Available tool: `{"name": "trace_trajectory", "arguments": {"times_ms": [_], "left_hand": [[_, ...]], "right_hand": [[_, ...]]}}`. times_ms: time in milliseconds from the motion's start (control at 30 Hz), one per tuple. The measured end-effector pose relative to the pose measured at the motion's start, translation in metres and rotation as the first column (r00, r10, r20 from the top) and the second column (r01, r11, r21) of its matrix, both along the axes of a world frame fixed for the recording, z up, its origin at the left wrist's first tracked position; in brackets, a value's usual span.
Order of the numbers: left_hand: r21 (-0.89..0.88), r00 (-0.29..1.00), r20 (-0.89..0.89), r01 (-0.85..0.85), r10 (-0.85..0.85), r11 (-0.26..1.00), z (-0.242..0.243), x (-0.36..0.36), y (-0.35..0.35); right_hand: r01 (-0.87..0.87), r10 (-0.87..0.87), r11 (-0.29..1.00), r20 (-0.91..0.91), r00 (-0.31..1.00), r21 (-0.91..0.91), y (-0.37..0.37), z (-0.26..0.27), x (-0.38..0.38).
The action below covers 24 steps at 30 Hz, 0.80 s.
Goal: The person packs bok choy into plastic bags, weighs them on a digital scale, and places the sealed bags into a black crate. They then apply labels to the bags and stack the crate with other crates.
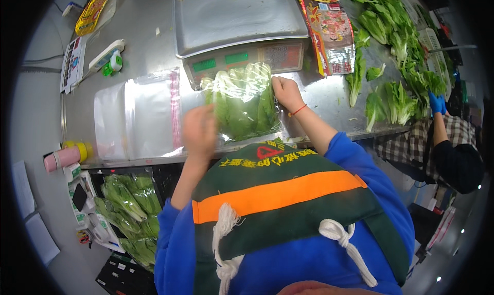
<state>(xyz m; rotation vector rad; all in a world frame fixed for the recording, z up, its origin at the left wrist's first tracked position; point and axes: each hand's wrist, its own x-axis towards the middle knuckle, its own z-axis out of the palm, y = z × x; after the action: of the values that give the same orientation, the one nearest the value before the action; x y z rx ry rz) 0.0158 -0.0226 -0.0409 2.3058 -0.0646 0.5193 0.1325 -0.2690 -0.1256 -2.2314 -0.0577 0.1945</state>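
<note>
A clear plastic bag of leafy green heads [245,106] lies on the steel table in front of a digital scale [241,19], its pale stem ends towards the scale. My right hand [287,92] grips the bag's upper right edge with curled fingers. Blurred by motion, my left hand [200,131] is at the bag's left side; whether it holds the film cannot be told. Left of it lies a stack of flat clear bags [148,115] with a pink-striped edge.
Loose leafy greens [389,28] cover the table's right side, where a co-worker's blue-gloved hands [437,103] hold some. A red printed bag [328,32] lies beside the scale. A pink bottle [61,158] is at the left corner; below the edge stands a crate of bagged greens [127,206].
</note>
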Motion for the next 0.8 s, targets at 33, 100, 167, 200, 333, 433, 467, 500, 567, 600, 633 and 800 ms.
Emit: {"name": "trace_trajectory", "arguments": {"times_ms": [33, 100, 167, 200, 333, 433, 467, 500, 567, 600, 633, 800], "left_hand": [[-0.013, 0.969, 0.119, 0.218, -0.215, 0.976, 0.004, 0.009, -0.018], [0.333, 0.875, -0.092, 0.478, -0.476, 0.813, 0.0, 0.026, -0.04], [0.357, 0.92, -0.188, 0.39, -0.343, 0.849, -0.016, 0.034, -0.041], [0.392, 0.939, -0.198, 0.34, -0.283, 0.855, -0.027, 0.034, -0.035], [0.294, 0.964, -0.255, 0.153, -0.077, 0.943, -0.066, 0.014, 0.005], [-0.328, 0.936, -0.249, 0.161, -0.249, 0.931, -0.069, -0.006, 0.027], [-0.658, 0.88, -0.414, -0.114, -0.232, 0.744, -0.066, -0.015, 0.034], [-0.817, 0.913, -0.391, -0.284, -0.119, 0.501, -0.061, -0.023, 0.04], [-0.946, 0.946, -0.316, -0.307, 0.078, -0.108, -0.053, -0.042, 0.046], [-0.927, 0.931, -0.359, -0.348, 0.063, -0.141, -0.052, -0.051, 0.043], [-0.911, 0.93, -0.359, -0.368, -0.08, -0.186, -0.052, -0.059, 0.039], [-0.946, 0.949, -0.003, -0.105, -0.315, -0.308, -0.061, -0.077, -0.007]], "right_hand": [[0.01, -0.01, 1.0, 0.023, 1.0, -0.011, -0.001, 0.002, 0.002], [-0.011, 0.011, 1.0, 0.012, 1.0, 0.001, -0.009, 0.014, 0.003], [-0.061, 0.059, 0.994, 0.016, 0.998, 0.088, -0.02, 0.034, 0.002], [-0.076, 0.091, 0.995, 0.286, 0.954, -0.061, -0.023, 0.045, 0.001], [-0.319, 0.721, 0.673, 0.495, 0.485, -0.667, -0.03, 0.079, -0.019], [-0.615, 0.973, 0.232, 0.176, 0.151, -0.754, -0.015, 0.087, -0.029], [-0.616, 0.948, 0.315, 0.272, 0.166, -0.722, -0.009, 0.088, -0.028], [-0.628, 0.949, 0.313, 0.257, 0.182, -0.713, -0.003, 0.088, -0.025], [-0.771, 0.815, 0.548, 0.415, 0.404, -0.325, 0.007, 0.09, -0.017], [-0.737, 0.642, 0.65, 0.385, 0.663, 0.185, 0.013, 0.09, -0.017], [-0.598, 0.55, 0.703, 0.238, 0.8, 0.386, 0.015, 0.091, -0.011], [0.085, 0.489, 0.654, -0.505, 0.711, 0.752, 0.04, 0.08, -0.028]]}}
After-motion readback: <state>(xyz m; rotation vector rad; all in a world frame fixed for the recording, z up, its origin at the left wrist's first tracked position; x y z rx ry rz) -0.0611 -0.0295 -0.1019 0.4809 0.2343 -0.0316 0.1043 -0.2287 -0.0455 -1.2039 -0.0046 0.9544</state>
